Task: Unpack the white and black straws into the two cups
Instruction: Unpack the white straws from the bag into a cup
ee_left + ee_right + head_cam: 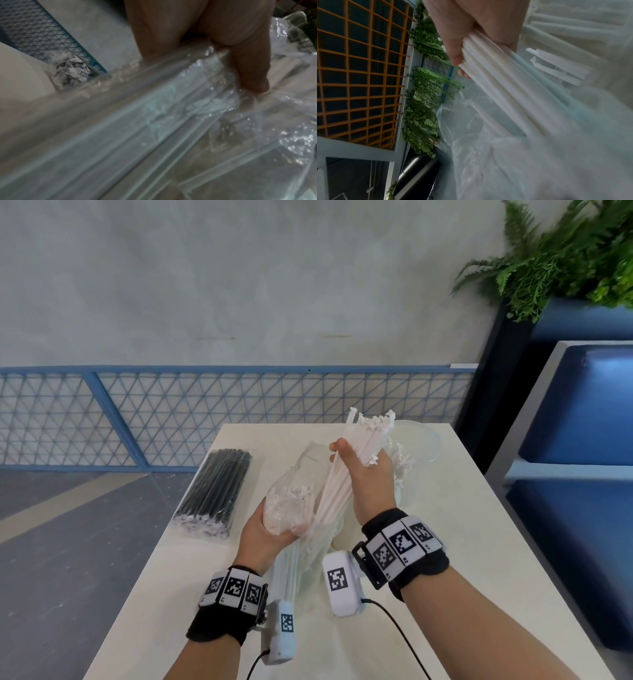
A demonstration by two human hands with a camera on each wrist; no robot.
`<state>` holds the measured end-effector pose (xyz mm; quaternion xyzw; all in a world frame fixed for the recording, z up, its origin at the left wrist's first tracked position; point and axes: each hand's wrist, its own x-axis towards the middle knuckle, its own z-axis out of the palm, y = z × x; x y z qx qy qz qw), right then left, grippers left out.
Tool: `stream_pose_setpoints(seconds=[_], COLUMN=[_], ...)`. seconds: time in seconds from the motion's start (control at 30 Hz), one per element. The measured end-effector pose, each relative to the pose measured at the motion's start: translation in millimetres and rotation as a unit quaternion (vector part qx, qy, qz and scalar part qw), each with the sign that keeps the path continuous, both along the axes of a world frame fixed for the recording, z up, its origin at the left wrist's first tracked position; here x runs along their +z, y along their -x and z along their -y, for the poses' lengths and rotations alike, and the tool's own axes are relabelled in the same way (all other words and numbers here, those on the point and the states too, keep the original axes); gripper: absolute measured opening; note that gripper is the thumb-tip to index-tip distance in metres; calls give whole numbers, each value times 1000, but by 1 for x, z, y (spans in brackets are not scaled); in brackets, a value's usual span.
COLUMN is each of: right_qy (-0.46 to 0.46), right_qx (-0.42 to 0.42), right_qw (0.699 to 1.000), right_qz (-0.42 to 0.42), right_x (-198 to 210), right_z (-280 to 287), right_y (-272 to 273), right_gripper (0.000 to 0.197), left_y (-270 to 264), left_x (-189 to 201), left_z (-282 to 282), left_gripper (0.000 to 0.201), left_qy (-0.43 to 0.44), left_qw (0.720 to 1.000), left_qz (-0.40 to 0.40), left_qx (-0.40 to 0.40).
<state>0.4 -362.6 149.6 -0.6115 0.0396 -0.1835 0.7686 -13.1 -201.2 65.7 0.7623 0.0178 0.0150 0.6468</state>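
I see a bundle of long white paper-wrapped straws (346, 474) raised above the cream rectangular surface (462, 508), tilted with its frayed wrapper ends pointing up and away from me. My right hand (368, 474) has its fingers and thumb wrapped round the upper part of that bundle; the right wrist view shows the same grip, the straws (496, 83) fanning out from under the curled fingers (458, 54). The lower part of the bundle sits inside a crinkled clear plastic bag (301, 501), and more white straws lie in that bag beside it. My left hand (267, 529) cups and clamps the bag from below; in the left wrist view the thumb (248, 73) presses into the plastic film (188, 121) (that picture is quite blurred). The two hands are close together, left lower and nearer to me than the right.

Just beyond the bundle, touching or almost touching its far side, stands a clear plastic cup (421, 440) near the far edge of the surface; I cannot tell where the second cup is. To the left of the bundle, well apart from it, a sealed clear packet of black straws (215, 491) lies flat along the left edge of the surface.

Farther out, left of and behind the bundle, runs a blue metal mesh railing (205, 419), and to the right a green fern (565, 258) above a blue padded bench (582, 412).
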Motion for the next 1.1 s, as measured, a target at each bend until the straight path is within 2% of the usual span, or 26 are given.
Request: stream_pose_setpoints(seconds=[0.1, 0.2, 0.33, 0.53, 0.63, 0.7, 0.77, 0.87, 1.03, 1.1], right_qy=[-25, -48, -69, -128, -88, -72, -56, -37, -81, -100], right_qx=[-10, -21, -40, -63, -32, 4, 32, 59, 26, 4], right_qw=[1000, 999, 997, 990, 995, 995, 994, 994, 995, 994], right_qz=[4, 10, 18, -1, -35, -63, -86, -83, -51, -43], right_x=[4, 9, 20, 26, 19, 11, 5, 2, 6, 9], right_z=[5, 10, 20, 36, 35, 29, 22, 15, 19, 23], right_y=[-4, -7, -12, -20, -19, -17, -15, -11, -10, -9], right_gripper=[8, 12, 11, 5, 7, 17, 33, 22, 8, 9], left_y=[0, 0, 2, 3, 4, 4, 2, 0, -3, -4], left_x=[-1, -1, 1, 1, 2, 1, -1, -4, -7, -9], left_z=[0, -1, 0, -2, -1, 1, 2, 1, 0, 0], left_gripper=[60, 64, 100, 101, 99, 103, 91, 60, 59, 60], left_qy=[4, 13, 48, 29, 38, 43, 41, 35, 27, 20], left_qw=[1000, 1000, 998, 999, 999, 999, 999, 999, 999, 1000], left_qz=[0, -15, -27, -23, -22, -25, -30, -34, -17, -14], left_qx=[-1, -4, -2, -3, 3, 5, 3, 8, 12, 12])
